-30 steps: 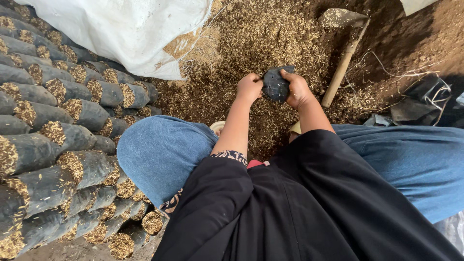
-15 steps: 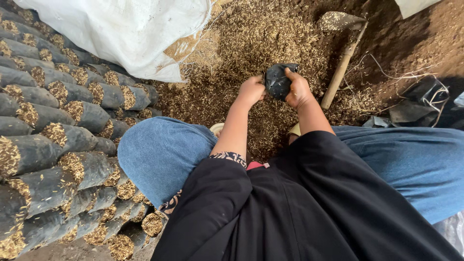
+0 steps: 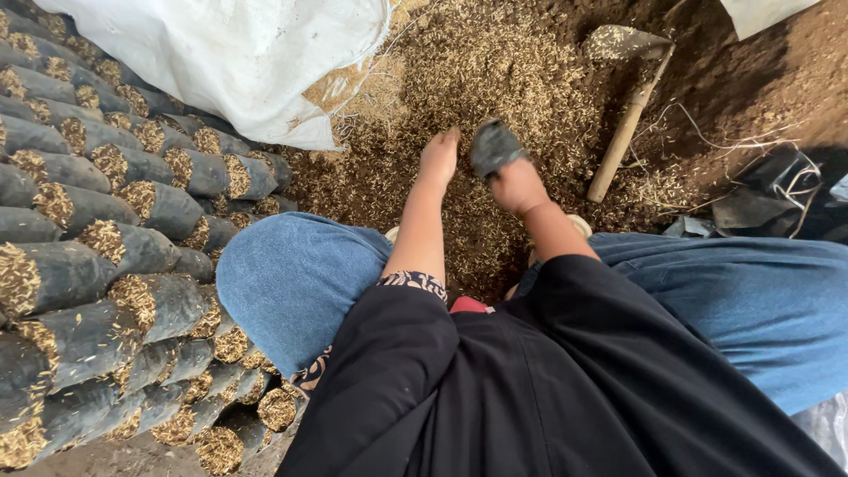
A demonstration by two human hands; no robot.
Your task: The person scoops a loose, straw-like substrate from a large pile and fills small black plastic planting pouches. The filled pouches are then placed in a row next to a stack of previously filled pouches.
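Item: small black plastic bag point(image 3: 495, 146), held by the right hand point(image 3: 517, 184), fingers closed on its lower part. Thin, limp film; likely light, best gripped at the rim. Left hand point(image 3: 439, 159) just beside, empty, fingers extended down toward husk heap point(image 3: 495, 62). Left of hands: stacked filled bags point(image 3: 97, 230); right: wooden-handled hoe point(image 3: 625, 124); dirt floor

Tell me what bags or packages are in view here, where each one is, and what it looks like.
Small black bag: in the right hand, over the husk pile; dark, crumpled.
Filled black bags: stacked at left; cylinders with husk-topped ends.
White sack: top left, large, slumped.
No labels, signs or screens.
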